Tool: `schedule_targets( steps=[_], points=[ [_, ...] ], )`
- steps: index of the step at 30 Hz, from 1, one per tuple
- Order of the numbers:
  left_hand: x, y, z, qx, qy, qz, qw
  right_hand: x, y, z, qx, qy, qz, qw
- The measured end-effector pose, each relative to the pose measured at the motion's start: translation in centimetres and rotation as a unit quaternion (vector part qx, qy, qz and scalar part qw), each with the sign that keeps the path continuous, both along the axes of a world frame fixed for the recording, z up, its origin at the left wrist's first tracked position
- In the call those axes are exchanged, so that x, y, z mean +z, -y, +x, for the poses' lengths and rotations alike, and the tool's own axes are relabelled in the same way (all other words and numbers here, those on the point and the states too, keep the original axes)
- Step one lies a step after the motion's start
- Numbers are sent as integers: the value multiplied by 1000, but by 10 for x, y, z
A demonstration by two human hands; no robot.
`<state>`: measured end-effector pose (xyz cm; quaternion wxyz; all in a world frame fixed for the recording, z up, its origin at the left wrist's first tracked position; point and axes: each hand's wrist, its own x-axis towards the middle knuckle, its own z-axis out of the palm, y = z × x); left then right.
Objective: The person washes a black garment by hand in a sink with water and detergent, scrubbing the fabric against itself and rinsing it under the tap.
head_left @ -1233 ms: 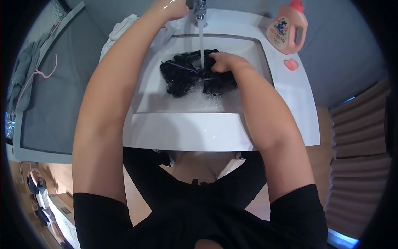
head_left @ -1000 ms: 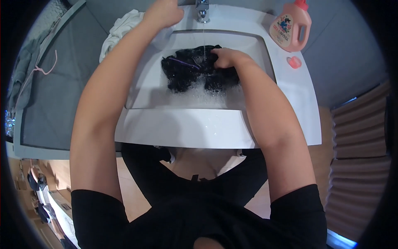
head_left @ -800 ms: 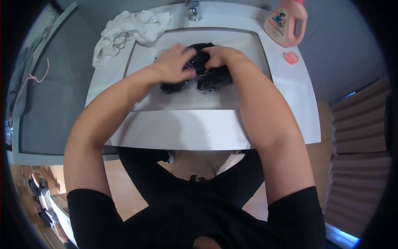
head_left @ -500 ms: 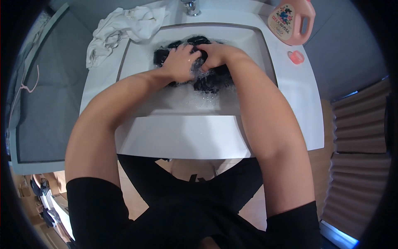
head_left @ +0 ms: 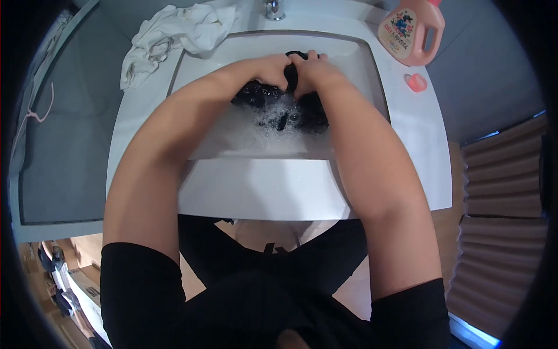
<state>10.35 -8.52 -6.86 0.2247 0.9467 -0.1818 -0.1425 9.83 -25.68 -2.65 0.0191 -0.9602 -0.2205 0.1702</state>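
Note:
Black wet cloth (head_left: 256,96) lies bunched in the soapy water of a white sink (head_left: 349,52). My left hand (head_left: 273,71) is closed on its upper part, near the middle of the basin. Close beside it, my right hand (head_left: 311,70) also grips the cloth, with a dark fold standing up between the two thumbs. Foam and bubbles float on the near side of the cloth. Much of the garment is under water or behind my hands, so its exact kind cannot be made out.
A chrome faucet (head_left: 274,9) stands behind the sink. White crumpled cloth (head_left: 174,35) rests on the counter at the back left. At the back right are a pink detergent bottle (head_left: 411,32) and a pink cap (head_left: 415,82). A brown pleated curtain (head_left: 503,174) hangs at the right.
My left hand has moved right and slightly up, closer to my right hand, its spread fingers now closed on the cloth. The black cloth's left part has been drawn inward.

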Motion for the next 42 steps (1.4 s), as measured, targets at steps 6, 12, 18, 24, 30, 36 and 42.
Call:
schedule_targets(
  steps=[6, 12, 18, 24, 30, 36, 42],
  points=[
    [64, -33, -64, 43, 215, -32, 975, -6, 25, 23, 2, 44, 3, 999],
    [95, -71, -126, 160, 218, -146, 952, 16, 14, 18, 6, 100, 45, 994],
    [77, -65, -141, 200, 205, 60, 956, 41, 21, 7, -53, 255, 179, 949],
    [90, -37, -148, 151, -48, 253, 954, 26, 25, 18, 41, 209, 158, 964],
    [64, -62, -140, 49, 23, 178, 983, -4, 2, -9, 174, 11, 37, 984],
    [45, -45, -127, 24, -63, 201, 977, -15, -13, -27, 160, -53, -16, 986],
    [49, -52, -122, 27, -86, 194, 977, -22, -22, -38, 181, 54, -114, 975]
  ],
)
